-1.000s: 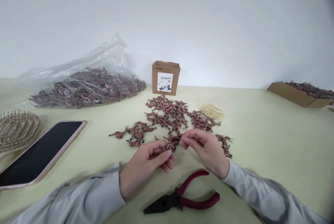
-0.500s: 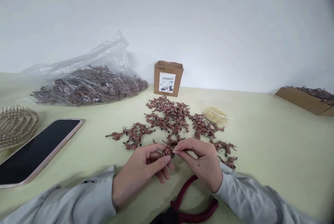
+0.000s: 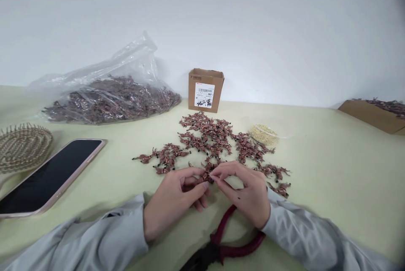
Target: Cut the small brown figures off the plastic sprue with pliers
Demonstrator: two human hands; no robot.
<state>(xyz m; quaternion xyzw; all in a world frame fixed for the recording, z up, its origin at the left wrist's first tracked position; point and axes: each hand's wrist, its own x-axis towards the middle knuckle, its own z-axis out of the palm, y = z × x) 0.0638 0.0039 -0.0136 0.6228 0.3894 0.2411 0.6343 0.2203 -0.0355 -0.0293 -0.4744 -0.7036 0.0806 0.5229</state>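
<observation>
Reddish animal figure pinched between left hand and right hand fingers

Straight ahead of the left hand and right hand, a spread of small copper-red figures blocks the way, reaching right to the fingertips, with pale beads just beyond it. Red-handled pliers lie just below the right hand. Left of the hands, a phone and a hairbrush lie well apart from them, below a bulging plastic bag. Rightward, a hand could pass over the surface to a cardboard tray. A cardboard box stands at the far edge.
</observation>
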